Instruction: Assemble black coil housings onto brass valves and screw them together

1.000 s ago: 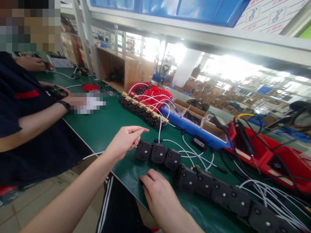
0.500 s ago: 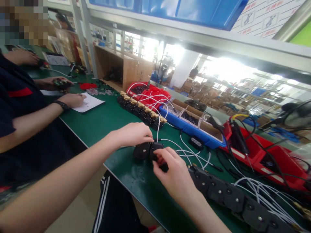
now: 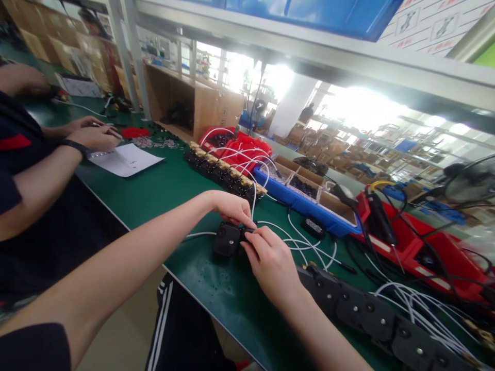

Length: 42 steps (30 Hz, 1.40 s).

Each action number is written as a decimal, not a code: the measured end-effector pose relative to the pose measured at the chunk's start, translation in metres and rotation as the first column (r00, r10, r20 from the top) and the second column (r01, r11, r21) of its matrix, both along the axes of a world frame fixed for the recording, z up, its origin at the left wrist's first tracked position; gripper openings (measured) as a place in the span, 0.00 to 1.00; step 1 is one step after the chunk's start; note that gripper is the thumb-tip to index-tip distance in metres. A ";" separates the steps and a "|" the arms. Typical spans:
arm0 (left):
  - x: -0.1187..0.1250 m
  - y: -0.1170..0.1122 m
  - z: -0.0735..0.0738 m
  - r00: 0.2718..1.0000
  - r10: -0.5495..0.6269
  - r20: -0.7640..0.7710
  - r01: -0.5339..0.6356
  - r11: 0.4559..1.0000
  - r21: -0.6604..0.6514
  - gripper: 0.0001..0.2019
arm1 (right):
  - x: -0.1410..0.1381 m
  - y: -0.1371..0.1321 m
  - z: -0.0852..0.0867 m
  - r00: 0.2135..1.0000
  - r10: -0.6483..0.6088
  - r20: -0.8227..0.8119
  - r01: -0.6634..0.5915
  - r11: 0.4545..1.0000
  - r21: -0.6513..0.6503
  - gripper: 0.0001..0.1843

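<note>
A black plastic housing (image 3: 226,241) with a bright round screw head rests on the green bench, a white cable running out to its left. A second black housing beside it is mostly hidden by my fingers. My left hand (image 3: 234,210) reaches over from behind, its fingers closed and pointing down at that second piece; what they pinch, if anything, is hidden. My right hand (image 3: 273,260) is closed around the near right side of the same piece, thumb and fingertips bent close to the left fingertips. A row of joined black housings (image 3: 356,309) lies right of my right forearm.
Behind my hands stand a row of black and brass-coloured parts (image 3: 224,170) with white cables, a blue divided tray (image 3: 301,206) and red bins (image 3: 417,247) with a black screwdriver-like tool (image 3: 381,221). At left, a co-worker's hands (image 3: 93,135) are over white paper (image 3: 127,159).
My left hand has moved slightly right, its fingertips now close against my right fingertips. The left housing has turned a little. The co-worker's hand has drawn back from the paper.
</note>
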State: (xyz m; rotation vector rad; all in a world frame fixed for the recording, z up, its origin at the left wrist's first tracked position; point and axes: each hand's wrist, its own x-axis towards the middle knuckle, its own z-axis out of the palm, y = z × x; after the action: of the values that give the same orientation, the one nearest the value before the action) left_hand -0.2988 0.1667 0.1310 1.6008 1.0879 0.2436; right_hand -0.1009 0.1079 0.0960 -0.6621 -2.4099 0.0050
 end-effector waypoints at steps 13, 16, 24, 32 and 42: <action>0.011 0.006 -0.015 0.985 -0.013 -0.172 0.015 1.000 0.009 0.12 | -0.002 0.023 0.027 0.943 0.123 0.310 -0.143 0.989 0.042 0.06; 0.012 0.005 -0.015 0.982 -0.010 -0.190 0.010 1.000 0.000 0.13 | -0.001 0.029 0.031 0.924 0.159 0.348 -0.188 0.981 0.050 0.05; 0.017 0.006 -0.019 0.983 -0.006 -0.184 0.005 1.000 -0.009 0.14 | -0.008 0.023 0.014 0.972 0.048 0.230 -0.078 0.990 0.120 0.04; 0.013 0.007 -0.025 0.997 -0.073 -0.030 0.073 0.997 0.029 0.15 | 0.009 0.032 0.022 0.966 0.241 0.098 -0.245 0.969 0.036 0.03; 0.014 0.001 -0.023 0.998 -0.045 0.037 0.043 0.998 0.043 0.19 | 0.008 0.027 0.026 0.962 0.212 0.172 -0.225 0.973 0.056 0.04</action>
State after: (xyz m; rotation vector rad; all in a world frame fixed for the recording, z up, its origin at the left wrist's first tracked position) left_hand -0.2847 0.1681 0.1081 1.6497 1.0235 0.2682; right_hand -0.0926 0.1346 0.1215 -0.3712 -2.6179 -0.0508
